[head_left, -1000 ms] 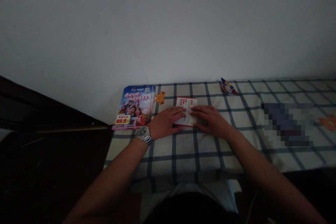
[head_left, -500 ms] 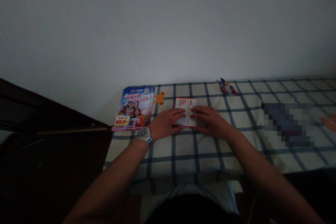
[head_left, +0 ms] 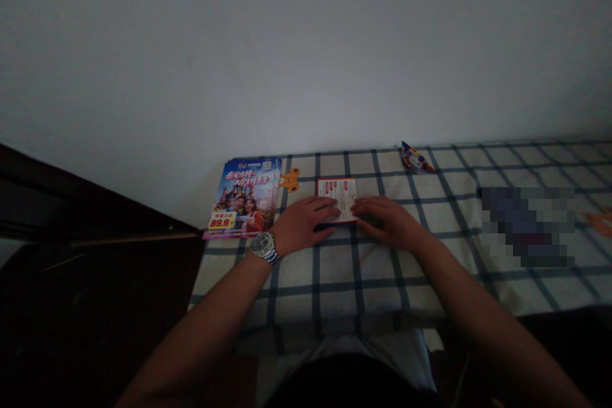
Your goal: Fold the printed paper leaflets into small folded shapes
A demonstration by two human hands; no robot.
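A small folded leaflet point(head_left: 338, 194), white with red edges and red labels, lies on the checked cloth between my hands. My left hand point(head_left: 302, 224), a metal watch on its wrist, has its fingers over the leaflet's left side and the thumb by its near edge. My right hand point(head_left: 388, 222) has bent fingers at the right edge, the thumb close to the near corner. Both hands grip the leaflet; its underside is hidden. Left of my left hand lies a stack of blue and pink flyers point(head_left: 245, 197) printed with 89.9.
The checked cloth point(head_left: 329, 274) covers the table up to a pale wall point(head_left: 306, 51). A bent, colourful piece of paper or wrapper point(head_left: 415, 159) lies near the wall. A pixelated dark item point(head_left: 523, 226) is at right. Dark floor shows beyond the table's left edge.
My right hand's fingers have drawn in and bent more at the leaflet's right edge. The leaflet's near edge now sits slightly farther away. My left hand has hardly moved.
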